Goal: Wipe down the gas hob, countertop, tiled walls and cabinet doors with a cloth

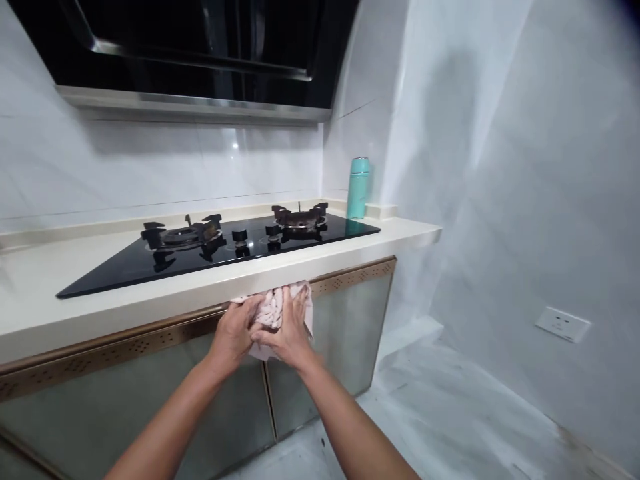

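Note:
A crumpled pale pink cloth (271,309) is bunched between my two hands, just under the front edge of the white countertop (200,288). My left hand (237,333) grips its left side, with the fingers curled at the cloth. On the right side, my right hand (290,330) presses on the cloth with its fingers pointing up. The cloth lies against the brown perforated trim (350,279) along the top of the cabinet doors. One corner of it hangs below my hands, over the gap between two doors.
A black gas stove (220,256) with two burners is set into the countertop. A turquoise bottle (357,190) stands upright at the back right. Overhead hangs a black range hood (200,60). Glass-front cabinet doors (340,340) are below, and a wall socket (563,325) is at right.

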A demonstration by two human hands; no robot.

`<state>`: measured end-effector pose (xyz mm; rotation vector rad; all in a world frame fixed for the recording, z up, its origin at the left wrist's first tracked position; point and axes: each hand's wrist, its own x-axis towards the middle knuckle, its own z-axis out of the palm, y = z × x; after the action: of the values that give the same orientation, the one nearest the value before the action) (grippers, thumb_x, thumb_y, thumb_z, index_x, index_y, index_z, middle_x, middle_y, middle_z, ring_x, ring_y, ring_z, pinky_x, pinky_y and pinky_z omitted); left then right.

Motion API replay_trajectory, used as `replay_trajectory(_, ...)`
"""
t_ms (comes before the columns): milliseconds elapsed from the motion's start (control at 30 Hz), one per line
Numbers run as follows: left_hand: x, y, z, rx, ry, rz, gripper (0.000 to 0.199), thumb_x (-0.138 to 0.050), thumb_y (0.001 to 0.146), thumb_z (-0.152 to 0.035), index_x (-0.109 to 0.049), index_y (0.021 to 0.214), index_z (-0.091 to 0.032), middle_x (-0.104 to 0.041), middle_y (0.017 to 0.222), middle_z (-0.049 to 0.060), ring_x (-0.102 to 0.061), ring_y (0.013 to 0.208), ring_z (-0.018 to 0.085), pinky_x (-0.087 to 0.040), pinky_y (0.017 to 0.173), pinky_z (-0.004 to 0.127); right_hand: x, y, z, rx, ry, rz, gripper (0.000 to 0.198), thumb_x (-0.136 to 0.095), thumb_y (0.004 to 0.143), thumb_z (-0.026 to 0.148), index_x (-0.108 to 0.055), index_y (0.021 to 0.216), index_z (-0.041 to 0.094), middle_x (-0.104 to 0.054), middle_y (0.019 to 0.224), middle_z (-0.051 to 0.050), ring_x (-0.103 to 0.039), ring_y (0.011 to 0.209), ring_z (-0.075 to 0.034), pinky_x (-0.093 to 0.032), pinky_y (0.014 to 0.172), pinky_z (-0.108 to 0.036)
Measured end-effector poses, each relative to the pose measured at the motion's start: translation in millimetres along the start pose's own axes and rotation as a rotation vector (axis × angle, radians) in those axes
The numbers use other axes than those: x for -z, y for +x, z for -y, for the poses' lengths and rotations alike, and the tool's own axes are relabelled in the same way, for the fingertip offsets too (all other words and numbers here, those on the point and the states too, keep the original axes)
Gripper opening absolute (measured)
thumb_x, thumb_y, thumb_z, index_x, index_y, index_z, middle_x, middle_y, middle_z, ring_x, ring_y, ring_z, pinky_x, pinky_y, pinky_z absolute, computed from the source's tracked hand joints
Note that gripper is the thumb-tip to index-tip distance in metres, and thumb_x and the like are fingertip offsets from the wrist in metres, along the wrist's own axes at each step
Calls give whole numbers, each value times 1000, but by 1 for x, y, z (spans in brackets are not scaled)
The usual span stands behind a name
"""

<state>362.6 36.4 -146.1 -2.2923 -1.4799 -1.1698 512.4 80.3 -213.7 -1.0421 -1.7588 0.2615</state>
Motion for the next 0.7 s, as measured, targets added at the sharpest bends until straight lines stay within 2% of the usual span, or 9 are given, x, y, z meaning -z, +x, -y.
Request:
replay_trajectory(100,11,7,-7,171,-318,106,42,-61,79,-31,-65,119,-21,-71,123,9,-65,109,23,-52,100,41,-10,0,0,86,-49,-115,130,-83,62,65,-12,157,11,4,161,-31,5,152,-46,-19,117,-70)
replay_trajectory(133,13,9,-10,229,-430,115,42,-63,79,-36,-65,117,-19,-70,123,10,-65,112,24,-51,101,41,-15,1,3,120,-71,-186,124,-84,62,61,-18,155,12,1,161,-30,3,152,-47,-20,117,-70)
replay_trajectory(200,12,10,-18,319,-581,72,44,-66,78,-45,-63,112,-17,-70,122,12,-65,115,25,-52,101,41,-27,5,11,152,-105,-376,99,-82,69,47,-32,148,14,-4,160,-28,-5,151,-46,-24,116,-70)
replay_trajectory(300,4,5,-29,344,-514,-2,46,-67,80,-50,-61,112,-19,-69,119,11,-63,117,24,-49,104,40,-34,16,18,193,-130,-597,62,-70,78,30,-45,134,19,-18,154,-22,-19,147,-41,-35,112,-64)
replay_trajectory(367,-4,-2,-37,328,-400,-5,46,-65,83,-50,-60,118,-20,-67,121,10,-62,117,24,-47,108,42,-26,24,10,309,-160,-580,53,-66,80,32,-50,130,21,-30,144,-19,-29,139,-38,-38,110,-62)
replay_trajectory(467,-12,-16,-49,332,-377,-11,50,-63,86,-50,-57,126,-21,-61,135,13,-59,125,25,-43,112,45,6,35,-25,541,-214,-411,51,-66,81,45,-56,126,24,-46,122,-13,-43,118,-31,-40,108,-57)
replay_trajectory(567,-16,-34,-62,410,-424,-7,52,-62,85,-56,-58,125,-23,-57,144,13,-52,136,28,-35,119,49,53,47,-83,585,-233,-353,46,-62,83,51,-62,120,23,-53,108,-10,-48,102,-26,-42,104,-51)
replay_trajectory(667,-24,-62,-68,573,-465,-28,55,-63,80,-65,-63,117,-24,-60,141,12,-52,136,30,-37,118,52,111,63,-155,368,-204,-383,47,-59,82,46,-62,119,17,-56,113,-14,-49,113,-31,-39,109,-56)
replay_trajectory(700,-29,-75,-69,630,-489,-41,57,-65,77,-68,-65,114,-24,-63,137,13,-55,133,30,-41,115,51,133,69,-179,179,-150,-398,50,-59,79,44,-61,120,16,-57,116,-14,-48,119,-32,-38,111,-55)
